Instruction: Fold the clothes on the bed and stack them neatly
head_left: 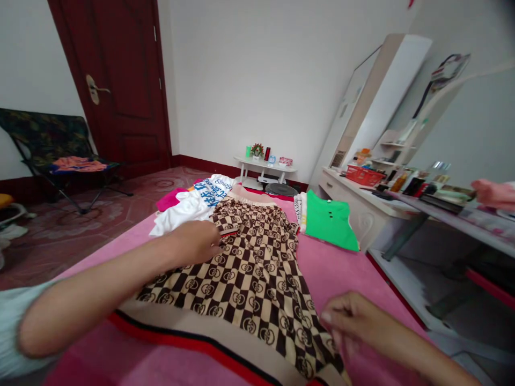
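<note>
A brown and beige checked dress (249, 257) with a circular print lies spread out, its wide beige hem edged in black and red towards me. My left hand (197, 242) is over its left side, beside the short sleeve (226, 222) with red trim; the fingers are curled closed at the fabric. Close to the dress's lower right edge, my right hand (350, 317) has thumb and fingers drawn together. Whether cloth sits between those fingertips is hidden by blur.
Under the dress is a pink bedspread (322, 268). White clothes (189, 209) with blue lettering lie at the far left, a folded green garment (330, 217) at the right. A cluttered dressing table (386, 203), a folding chair (76, 161) and a low white stand (265, 163) surround the bed.
</note>
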The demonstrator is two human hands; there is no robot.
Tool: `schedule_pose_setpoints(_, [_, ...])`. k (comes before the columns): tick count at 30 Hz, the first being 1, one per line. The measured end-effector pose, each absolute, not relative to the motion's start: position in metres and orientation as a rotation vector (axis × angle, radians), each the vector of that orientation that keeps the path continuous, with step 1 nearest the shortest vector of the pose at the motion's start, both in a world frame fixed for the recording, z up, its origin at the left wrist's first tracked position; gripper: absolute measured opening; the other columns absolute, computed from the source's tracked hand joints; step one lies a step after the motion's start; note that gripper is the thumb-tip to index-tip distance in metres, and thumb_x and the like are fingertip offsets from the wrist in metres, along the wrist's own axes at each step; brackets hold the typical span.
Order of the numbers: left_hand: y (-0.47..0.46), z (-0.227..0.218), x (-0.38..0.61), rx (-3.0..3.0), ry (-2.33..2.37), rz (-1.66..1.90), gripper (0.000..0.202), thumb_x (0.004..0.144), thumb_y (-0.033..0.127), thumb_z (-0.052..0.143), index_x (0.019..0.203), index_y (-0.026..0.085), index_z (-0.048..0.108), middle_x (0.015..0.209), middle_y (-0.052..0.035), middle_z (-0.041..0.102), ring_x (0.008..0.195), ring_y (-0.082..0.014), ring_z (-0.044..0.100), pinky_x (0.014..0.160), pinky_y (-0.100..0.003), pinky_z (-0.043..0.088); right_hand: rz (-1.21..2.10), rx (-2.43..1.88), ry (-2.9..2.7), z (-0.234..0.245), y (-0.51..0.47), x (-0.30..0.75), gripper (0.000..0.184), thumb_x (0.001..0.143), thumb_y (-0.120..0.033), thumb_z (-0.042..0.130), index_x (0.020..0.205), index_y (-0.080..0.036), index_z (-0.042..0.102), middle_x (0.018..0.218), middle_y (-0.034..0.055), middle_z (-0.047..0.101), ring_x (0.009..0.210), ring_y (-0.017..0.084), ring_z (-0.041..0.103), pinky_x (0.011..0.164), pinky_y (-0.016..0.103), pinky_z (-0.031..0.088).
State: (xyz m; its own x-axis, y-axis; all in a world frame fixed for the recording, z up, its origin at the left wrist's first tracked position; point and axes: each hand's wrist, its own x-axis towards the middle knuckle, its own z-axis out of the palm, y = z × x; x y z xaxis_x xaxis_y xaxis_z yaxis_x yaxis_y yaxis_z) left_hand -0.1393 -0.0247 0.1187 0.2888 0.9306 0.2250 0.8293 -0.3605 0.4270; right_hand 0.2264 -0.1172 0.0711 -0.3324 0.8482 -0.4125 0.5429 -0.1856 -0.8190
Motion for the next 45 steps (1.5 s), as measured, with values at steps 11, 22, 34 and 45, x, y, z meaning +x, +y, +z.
schedule_pose_setpoints(11, [0.042,-0.005,-0.032,2.507,1.678,0.482,0.057,0.092,0.038,0.031,0.141,0.009,0.039,0.15,-0.0168,0.031,0.14,-0.0312,0.023,0.112,-0.05,0.021,0.48,-1.588,-1.664,0.027,0.076,0.234,0.025,0.061,-0.029,0.058,0.084,-0.024,0.065,0.088,0.0097,0.071,0.08,0.027,0.066,0.076,0.041,0.051])
schedule_pose_setpoints(22, [0.042,-0.002,-0.04,2.493,1.6,0.732,0.048,0.092,0.039,0.039,0.132,0.015,0.049,0.144,-0.0128,0.041,0.137,-0.0275,0.03,0.113,-0.043,0.026,0.208,-1.877,-2.043,0.029,0.137,0.205,0.015,0.069,-0.034,0.062,0.062,-0.021,0.062,0.067,0.0086,0.065,0.065,0.021,0.059,0.059,0.031,0.04])
schedule_pose_setpoints(34, [0.037,0.003,-0.037,2.504,1.31,0.852,0.047,0.094,0.047,0.035,0.129,0.02,0.052,0.144,-0.0102,0.039,0.131,-0.025,0.038,0.111,-0.041,0.031,-0.304,-2.554,-1.559,0.086,0.119,0.359,0.014,0.067,-0.035,0.069,0.068,-0.021,0.066,0.077,0.0161,0.066,0.077,0.03,0.063,0.057,0.035,0.039])
schedule_pose_setpoints(45, [0.038,0.002,-0.037,2.625,1.223,0.762,0.044,0.09,0.047,0.045,0.123,0.02,0.057,0.137,-0.0102,0.049,0.13,-0.0267,0.039,0.11,-0.045,0.03,-0.203,-1.717,-1.999,0.068,0.173,0.171,0.021,0.075,-0.017,0.053,0.088,-0.017,0.07,0.088,0.0065,0.069,0.083,0.02,0.063,0.076,0.028,0.046])
